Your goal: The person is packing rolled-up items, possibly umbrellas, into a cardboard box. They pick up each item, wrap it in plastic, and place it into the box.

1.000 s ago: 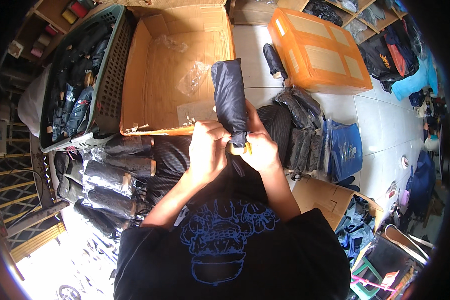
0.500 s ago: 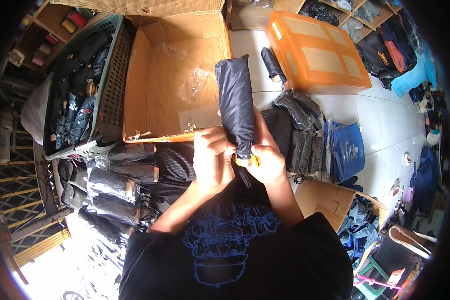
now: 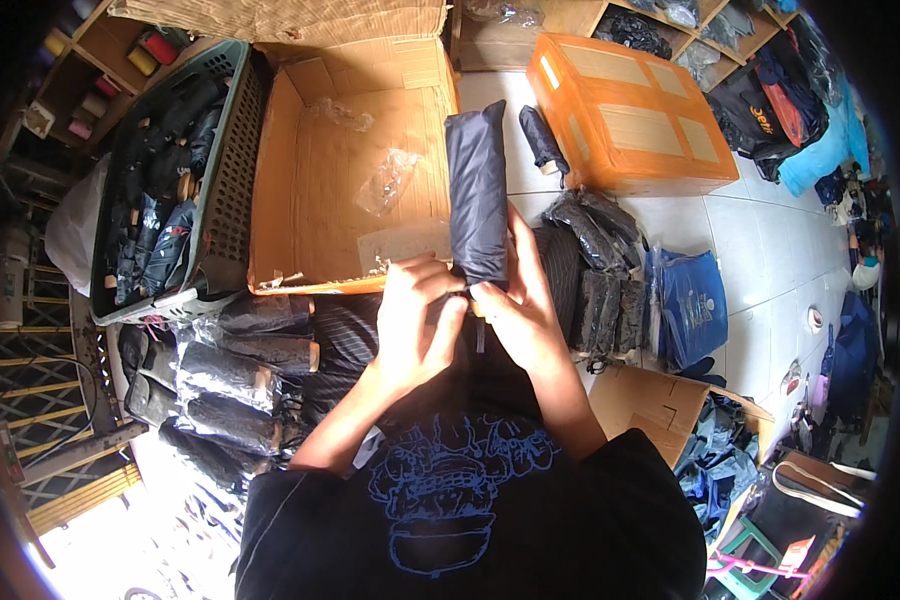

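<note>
A folded umbrella in a dark navy fabric sleeve stands nearly upright before my chest, its handle end toward me. My right hand is closed round its lower part, with the thumb pressed on the sleeve near the handle. At the sleeve's lower opening, my left hand pinches with thumb and forefinger; the bit of cloth or cord there is too small to make out. A pale yellowish end of the handle shows just below my fingers, and a thin dark strap hangs under it.
Ahead stands an open cardboard box holding scraps of clear plastic. Left of it is a green basket of dark umbrellas. Plastic-wrapped umbrellas lie at my left, others at my right. A taped orange-brown carton sits beyond.
The umbrella has turned a little more upright. My right thumb has moved inward across the sleeve's lower end, and the yellow piece beside it is now mostly hidden.
</note>
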`<state>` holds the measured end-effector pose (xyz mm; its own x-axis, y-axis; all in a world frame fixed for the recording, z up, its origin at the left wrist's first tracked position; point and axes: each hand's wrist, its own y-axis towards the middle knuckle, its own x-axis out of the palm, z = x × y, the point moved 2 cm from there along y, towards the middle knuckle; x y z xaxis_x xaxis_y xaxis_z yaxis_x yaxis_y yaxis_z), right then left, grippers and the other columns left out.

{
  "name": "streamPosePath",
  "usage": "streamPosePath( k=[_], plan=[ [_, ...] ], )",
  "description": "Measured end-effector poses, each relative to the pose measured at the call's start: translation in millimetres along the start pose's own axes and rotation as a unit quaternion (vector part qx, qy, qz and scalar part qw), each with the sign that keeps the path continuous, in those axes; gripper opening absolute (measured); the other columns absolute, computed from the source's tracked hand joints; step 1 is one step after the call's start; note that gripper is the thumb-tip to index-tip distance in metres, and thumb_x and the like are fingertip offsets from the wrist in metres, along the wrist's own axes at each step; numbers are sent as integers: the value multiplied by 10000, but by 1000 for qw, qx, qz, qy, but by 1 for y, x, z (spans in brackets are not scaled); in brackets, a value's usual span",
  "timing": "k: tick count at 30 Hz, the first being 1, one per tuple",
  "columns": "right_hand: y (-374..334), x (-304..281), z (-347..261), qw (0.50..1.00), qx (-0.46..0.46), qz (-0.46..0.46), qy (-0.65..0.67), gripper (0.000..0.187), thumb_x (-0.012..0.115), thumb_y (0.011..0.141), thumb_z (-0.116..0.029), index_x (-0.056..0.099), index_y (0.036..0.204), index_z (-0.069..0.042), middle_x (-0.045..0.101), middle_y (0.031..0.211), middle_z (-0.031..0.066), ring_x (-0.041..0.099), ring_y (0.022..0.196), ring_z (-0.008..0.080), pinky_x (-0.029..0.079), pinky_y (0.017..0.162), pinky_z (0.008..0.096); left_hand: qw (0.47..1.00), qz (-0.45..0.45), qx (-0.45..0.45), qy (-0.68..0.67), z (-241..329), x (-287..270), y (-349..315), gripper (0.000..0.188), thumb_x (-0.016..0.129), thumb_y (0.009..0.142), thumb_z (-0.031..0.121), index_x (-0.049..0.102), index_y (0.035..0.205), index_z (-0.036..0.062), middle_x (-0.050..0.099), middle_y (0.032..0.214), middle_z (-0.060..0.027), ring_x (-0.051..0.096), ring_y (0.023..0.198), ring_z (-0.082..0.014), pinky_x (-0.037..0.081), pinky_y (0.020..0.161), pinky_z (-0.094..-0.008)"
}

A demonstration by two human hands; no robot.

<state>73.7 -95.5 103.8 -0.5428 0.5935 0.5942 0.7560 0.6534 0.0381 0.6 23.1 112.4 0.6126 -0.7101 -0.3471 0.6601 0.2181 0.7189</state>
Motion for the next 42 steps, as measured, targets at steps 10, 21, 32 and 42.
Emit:
streamPosePath(
  k=[10,21,32,42],
  plan=[
    [8,-4,8,999,-23,21,-14,879,653,780,-10,143,1493,-81,446,1274,99,509,1070,154,476,838,283,997,-60,5,46,-6,-13,18,206,683,747,-48,612,936,-6,614,856,-110,592,764,-275,485,684,-361],
    [4,6,2,998,-32,-20,40,910,641,746,54,144,1497,-78,386,1403,147,466,1203,230,457,955,359,995,14,93,25,-2,-8,3,251,664,725,-130,578,923,-1,578,868,-132,613,815,-308,498,677,-375],
    [10,5,-7,992,-77,-58,-77,800,670,783,87,244,1458,38,391,1418,199,446,1284,245,360,1082,382,819,123,-313,-465,-23,10,-2,636,575,898,522,419,1264,26,481,1269,-126,475,1184,-230,383,1004,-387],
    [2,3,27,929,-214,-35,-299,829,849,642,-80,441,1356,21,490,1371,191,469,1288,298,403,1059,414,749,101,-430,-494,-15,6,14,282,651,832,112,603,1052,-59,666,1010,-158,650,840,-180,543,750,-300]
  ],
)
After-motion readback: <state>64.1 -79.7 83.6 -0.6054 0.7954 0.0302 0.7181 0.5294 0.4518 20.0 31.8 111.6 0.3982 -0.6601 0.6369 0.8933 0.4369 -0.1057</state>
